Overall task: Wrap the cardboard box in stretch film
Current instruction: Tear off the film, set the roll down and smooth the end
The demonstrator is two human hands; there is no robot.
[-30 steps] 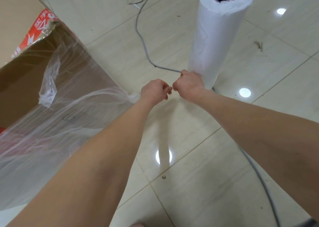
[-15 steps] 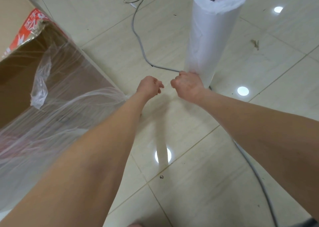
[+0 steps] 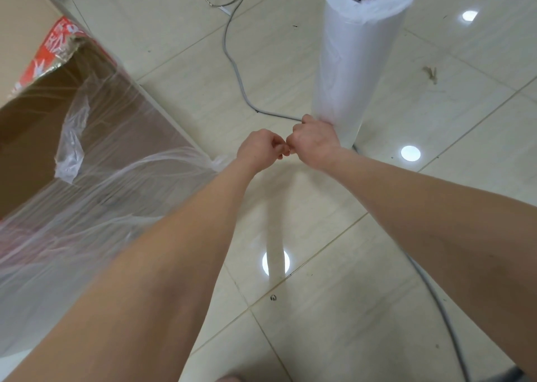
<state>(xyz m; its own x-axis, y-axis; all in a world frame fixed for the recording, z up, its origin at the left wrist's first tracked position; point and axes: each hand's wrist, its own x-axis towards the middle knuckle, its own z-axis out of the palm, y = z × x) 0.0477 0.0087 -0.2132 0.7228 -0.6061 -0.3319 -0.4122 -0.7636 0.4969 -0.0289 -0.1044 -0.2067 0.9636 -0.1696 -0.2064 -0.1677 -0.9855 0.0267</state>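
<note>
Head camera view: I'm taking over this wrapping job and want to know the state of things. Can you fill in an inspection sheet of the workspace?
Surface: glossy tiled floor, lamp reflections.
Job's things: cardboard box at left, partly covered in film; roll standing upright on the floor.
Clutter: crumpled scrap clinging to the box; debris right of the roll.
Hands: left hand curled on a gathered strand of film from the box; right hand curled by the roll's base, contents hidden.
Cables: grey cable passing behind the roll; coiled wire at top; second cable lower right.
Surroundings: nothing seen.
</note>
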